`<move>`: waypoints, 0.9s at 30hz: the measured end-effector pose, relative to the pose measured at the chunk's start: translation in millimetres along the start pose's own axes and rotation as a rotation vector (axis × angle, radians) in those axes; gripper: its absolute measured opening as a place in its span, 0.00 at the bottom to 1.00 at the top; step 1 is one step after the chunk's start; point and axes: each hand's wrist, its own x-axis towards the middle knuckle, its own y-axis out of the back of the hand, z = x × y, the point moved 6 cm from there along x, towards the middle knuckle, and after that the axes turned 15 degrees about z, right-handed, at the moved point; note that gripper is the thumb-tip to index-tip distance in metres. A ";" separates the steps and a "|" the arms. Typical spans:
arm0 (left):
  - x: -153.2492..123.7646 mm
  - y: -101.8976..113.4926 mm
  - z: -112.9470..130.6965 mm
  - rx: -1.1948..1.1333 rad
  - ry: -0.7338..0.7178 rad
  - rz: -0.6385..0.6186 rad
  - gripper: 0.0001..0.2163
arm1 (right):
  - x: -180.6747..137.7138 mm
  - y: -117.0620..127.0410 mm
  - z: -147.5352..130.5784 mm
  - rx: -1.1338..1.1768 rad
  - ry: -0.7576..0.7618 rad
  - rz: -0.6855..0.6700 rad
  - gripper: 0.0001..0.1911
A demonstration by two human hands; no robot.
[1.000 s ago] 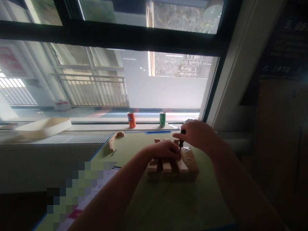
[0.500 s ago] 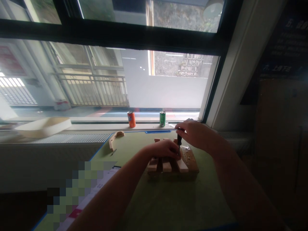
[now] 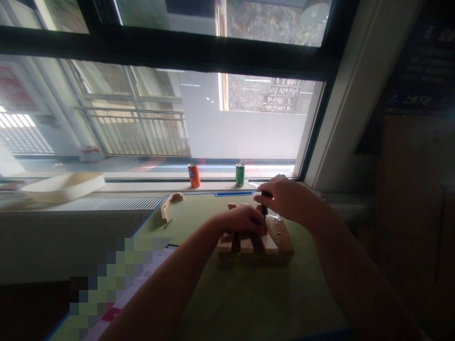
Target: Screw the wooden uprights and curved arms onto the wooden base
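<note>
My right hand (image 3: 284, 196) is closed around the dark handle of a screwdriver (image 3: 265, 210), which stands nearly upright with its shaft pointing down. Beside the lower end of that shaft, the fingers of my left hand (image 3: 243, 219) are pinched together; what they hold is hidden. Under them lie several pale wooden slats (image 3: 269, 244), side by side on a brown block (image 3: 286, 242). Small shiny pieces, probably screws, rest on the block's right part (image 3: 277, 226), where clear plastic glints. The screwdriver's tip is hidden by my left fingers.
A curved wooden piece (image 3: 164, 209) and a small thin metal item (image 3: 168, 224) lie at the green table's (image 3: 245, 296) far left. Printed paper (image 3: 149, 274) is by my left forearm. An orange can (image 3: 194, 176), a green can (image 3: 240, 175) and a cream tray (image 3: 66, 187) stand along the windowsill.
The fingers of my right hand have shifted slightly left and turned around the screwdriver handle. My left hand stays in place, and the slats and block have not visibly moved.
</note>
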 end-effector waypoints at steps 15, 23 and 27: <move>0.1 0.0 -0.2 -0.013 -0.012 -0.020 0.11 | 1.5 -3.4 8.5 0.028 -0.057 0.012 0.16; 0.0 0.1 0.3 -0.024 -0.015 -0.018 0.12 | 2.4 2.6 16.7 -0.107 -0.088 0.023 0.19; 0.1 0.5 0.5 -0.034 0.000 -0.015 0.11 | 2.6 2.4 18.4 -0.134 -0.100 0.051 0.21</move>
